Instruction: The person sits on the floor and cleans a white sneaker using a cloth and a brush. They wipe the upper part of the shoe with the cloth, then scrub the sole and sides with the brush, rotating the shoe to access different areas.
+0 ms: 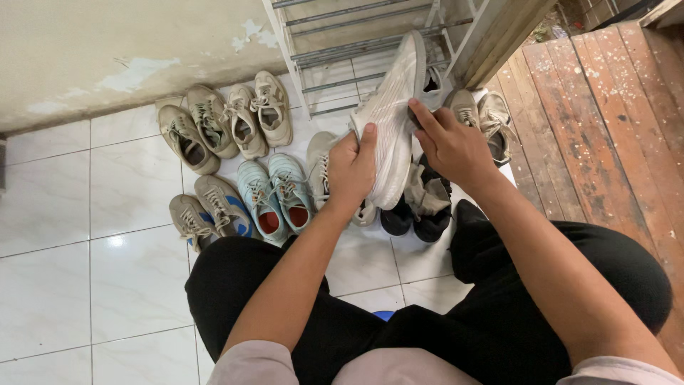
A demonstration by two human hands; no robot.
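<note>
We grip the white sneaker [394,117] in both hands, left hand [352,167] low, right hand [450,146] beside, toe toward rack [356,43]

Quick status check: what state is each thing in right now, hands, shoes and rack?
Left hand: gripping the white shoe's side.
Right hand: fingers on the white shoe's opening.
White shoe: lifted, sole toward camera.
Beige shoes: on floor, laced.
Light blue shoes: on floor, upright.
Black shoes: on floor, partly hidden.
Metal rack: shelves bare where visible.
</note>
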